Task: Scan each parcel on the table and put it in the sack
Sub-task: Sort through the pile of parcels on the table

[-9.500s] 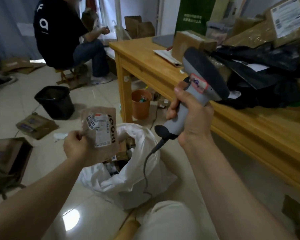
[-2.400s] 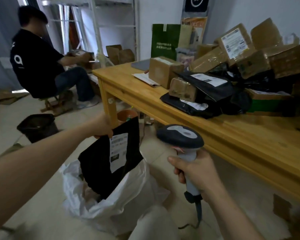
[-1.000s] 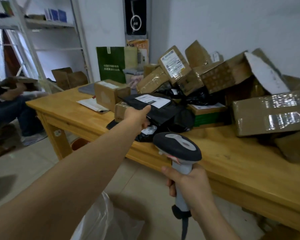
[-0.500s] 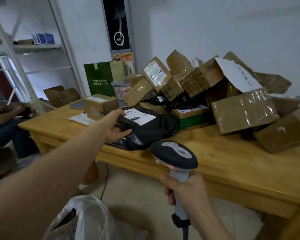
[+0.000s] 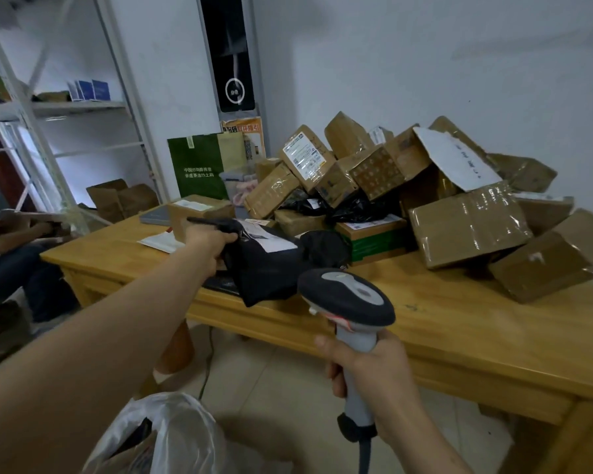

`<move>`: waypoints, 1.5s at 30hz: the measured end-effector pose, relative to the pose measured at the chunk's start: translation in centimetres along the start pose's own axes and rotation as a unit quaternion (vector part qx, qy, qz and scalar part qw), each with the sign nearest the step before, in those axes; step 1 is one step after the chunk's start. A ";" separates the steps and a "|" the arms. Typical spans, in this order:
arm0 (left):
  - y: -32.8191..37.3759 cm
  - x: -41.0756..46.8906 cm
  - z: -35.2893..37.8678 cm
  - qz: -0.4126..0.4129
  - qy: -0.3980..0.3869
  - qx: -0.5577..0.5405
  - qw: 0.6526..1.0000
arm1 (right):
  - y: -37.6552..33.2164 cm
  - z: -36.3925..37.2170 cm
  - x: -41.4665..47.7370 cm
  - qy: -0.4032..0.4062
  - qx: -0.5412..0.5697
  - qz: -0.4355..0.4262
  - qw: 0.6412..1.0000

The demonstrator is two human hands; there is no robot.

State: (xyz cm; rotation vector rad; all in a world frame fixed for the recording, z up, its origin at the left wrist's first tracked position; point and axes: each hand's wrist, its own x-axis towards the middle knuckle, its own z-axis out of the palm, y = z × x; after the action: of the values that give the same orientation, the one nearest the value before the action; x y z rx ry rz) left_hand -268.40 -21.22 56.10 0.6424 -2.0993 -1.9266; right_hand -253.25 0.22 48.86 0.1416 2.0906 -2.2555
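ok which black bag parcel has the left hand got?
The front black bag with the white label; the left hand grips its left end. The other black bags lie farther back among the cartons, untouched.

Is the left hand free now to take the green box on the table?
Probably not: the left hand grips a black mailer bag, and a second black bag lies before the green box.

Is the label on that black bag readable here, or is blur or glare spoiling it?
Head view: the label on the black bag in the left hand is soft, unreadable; glare streaks the taped box; shelf posts lean from the wide lens; scanner sharp.
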 end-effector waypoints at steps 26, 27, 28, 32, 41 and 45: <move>6.0 -8.0 -10.6 0.245 0.047 0.260 0.933 | -1.9 7.8 -4.3 -0.132 0.383 0.080 0.911; 6.0 -8.1 -10.6 0.245 0.046 0.259 0.933 | -1.9 7.9 -4.4 -0.131 0.388 0.084 0.908; 6.0 -8.1 -10.5 0.245 0.046 0.259 0.933 | -1.9 7.9 -4.5 -0.129 0.393 0.088 0.906; 5.9 -8.6 -10.4 0.246 0.045 0.261 0.932 | -1.8 8.0 -4.7 -0.125 0.406 0.099 0.900; 5.9 -8.5 -10.9 0.242 0.040 0.255 0.935 | -1.6 8.5 -4.8 -0.129 0.407 0.094 0.899; 5.9 -8.5 -11.1 0.242 0.043 0.254 0.935 | -1.6 8.8 -4.7 -0.128 0.410 0.095 0.898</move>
State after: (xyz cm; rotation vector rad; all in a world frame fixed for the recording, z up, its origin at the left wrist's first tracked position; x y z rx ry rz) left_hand -256.96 -26.88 64.27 0.2397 -2.4200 -1.0845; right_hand -248.98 -8.50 51.57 0.0713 0.8566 -2.6741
